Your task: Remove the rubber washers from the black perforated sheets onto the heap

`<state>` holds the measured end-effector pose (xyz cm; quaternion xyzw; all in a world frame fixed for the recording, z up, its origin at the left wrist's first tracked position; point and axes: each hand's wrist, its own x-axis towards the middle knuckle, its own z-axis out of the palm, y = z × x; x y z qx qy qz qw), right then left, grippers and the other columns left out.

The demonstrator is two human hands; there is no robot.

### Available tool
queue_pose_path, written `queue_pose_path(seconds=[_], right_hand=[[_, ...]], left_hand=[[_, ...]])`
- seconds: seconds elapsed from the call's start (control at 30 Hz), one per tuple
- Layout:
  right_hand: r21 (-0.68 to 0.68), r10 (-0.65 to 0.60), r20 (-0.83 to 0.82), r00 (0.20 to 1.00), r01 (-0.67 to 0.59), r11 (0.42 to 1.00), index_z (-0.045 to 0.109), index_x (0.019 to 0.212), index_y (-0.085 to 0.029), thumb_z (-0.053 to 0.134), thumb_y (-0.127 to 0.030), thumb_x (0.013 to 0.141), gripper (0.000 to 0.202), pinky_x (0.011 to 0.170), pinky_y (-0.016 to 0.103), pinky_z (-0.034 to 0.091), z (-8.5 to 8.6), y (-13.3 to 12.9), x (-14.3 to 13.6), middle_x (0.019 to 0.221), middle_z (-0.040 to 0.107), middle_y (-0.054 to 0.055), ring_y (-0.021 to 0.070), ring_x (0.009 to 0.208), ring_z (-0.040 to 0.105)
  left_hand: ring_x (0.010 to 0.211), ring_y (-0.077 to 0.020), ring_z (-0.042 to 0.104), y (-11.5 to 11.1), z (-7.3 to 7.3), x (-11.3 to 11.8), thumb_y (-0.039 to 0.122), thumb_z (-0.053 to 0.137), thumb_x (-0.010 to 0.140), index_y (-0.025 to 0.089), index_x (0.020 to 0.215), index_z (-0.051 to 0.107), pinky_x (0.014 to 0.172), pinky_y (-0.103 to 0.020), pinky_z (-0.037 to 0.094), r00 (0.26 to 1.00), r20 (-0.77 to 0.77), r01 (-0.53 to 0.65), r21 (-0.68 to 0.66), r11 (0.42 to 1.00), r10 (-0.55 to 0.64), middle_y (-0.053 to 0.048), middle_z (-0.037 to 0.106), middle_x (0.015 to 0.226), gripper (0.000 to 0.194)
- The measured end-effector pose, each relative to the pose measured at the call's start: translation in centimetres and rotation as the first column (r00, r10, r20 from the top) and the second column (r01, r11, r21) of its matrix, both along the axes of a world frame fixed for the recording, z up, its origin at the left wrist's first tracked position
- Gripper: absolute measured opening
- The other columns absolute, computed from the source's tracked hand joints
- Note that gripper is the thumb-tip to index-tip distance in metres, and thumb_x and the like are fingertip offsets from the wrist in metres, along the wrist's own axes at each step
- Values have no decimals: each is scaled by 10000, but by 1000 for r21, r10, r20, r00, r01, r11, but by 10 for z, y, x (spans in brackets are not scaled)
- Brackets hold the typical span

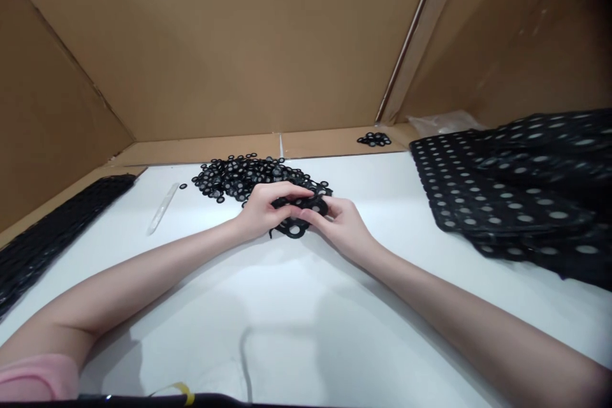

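Between both hands is a bunched piece of black perforated sheet [294, 227] with round pale openings, just above the white tabletop. My left hand [268, 207] grips its left side, with thumb and fingers curled around it. From the right, my right hand [337, 220] pinches the same piece, thumb on top. The two thumbs nearly meet over it, and parts of it are hidden by the fingers. Right behind the hands lies a heap of small black rings [239, 175]; some lie loose at its edges.
To the right, a large folded black sheet with rows of pale round spots [459, 197] covers the table. A long black stack [67, 229] lies left, near a whitish pen-like tool [163, 208]. A small ring cluster [374, 139] rests by the cardboard wall [239, 44].
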<state>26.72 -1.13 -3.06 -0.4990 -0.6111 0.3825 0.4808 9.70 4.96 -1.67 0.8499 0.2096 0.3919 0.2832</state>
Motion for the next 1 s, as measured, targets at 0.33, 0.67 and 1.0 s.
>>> queue_pose_path(seconds=[0.33,0.67,1.0], right_hand=[[6,82,52,995,-82,997,525,516,-178,573,-378,765,323,524,262,400,1,-2,-1,523,569,27,135,533,493],[36,61,149,987,-67,997,531,558,-163,547,-376,795,319,505,246,376,-5,0,-1,530,561,16,132,533,496],[182,28,355,934,-98,978,479,520,-167,500,-284,827,329,502,239,353,-8,-3,-5,522,572,28,122,507,493]], left_hand=[[735,-158,673,-5,-7,4,201,602,800,155,993,697,699,-252,525,982,185,73,-487,870,22,-44,715,773,220],[727,-137,630,-14,1,9,219,576,820,139,839,691,686,-228,467,997,31,-60,-201,978,67,-42,709,803,141],[625,-110,534,-10,-2,17,183,507,800,137,687,619,607,-214,389,973,40,-210,-234,949,225,5,608,649,166]])
